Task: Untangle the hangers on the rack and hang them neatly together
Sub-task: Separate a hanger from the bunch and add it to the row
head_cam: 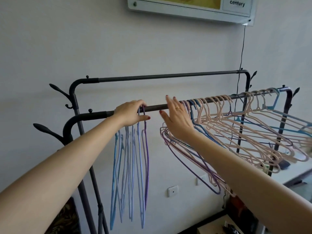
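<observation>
- two bare forearms are seen reaching from the lower corners toward a dark metal rack [168,75] set against a pale wall.
- the left hand [130,112] is wrapped over the front rail [157,107], fingers curled around it at the hooks of a blue and purple bunch of hangers [130,166] hanging edge-on just below.
- the right hand [177,119] is held wide, fingers spread, gripping nothing, beside the hooks of a crowded pink, blue and purple cluster of hangers [236,132] fanned along the rail's right half.
- a bare stretch of rail is left between the two groups.
</observation>
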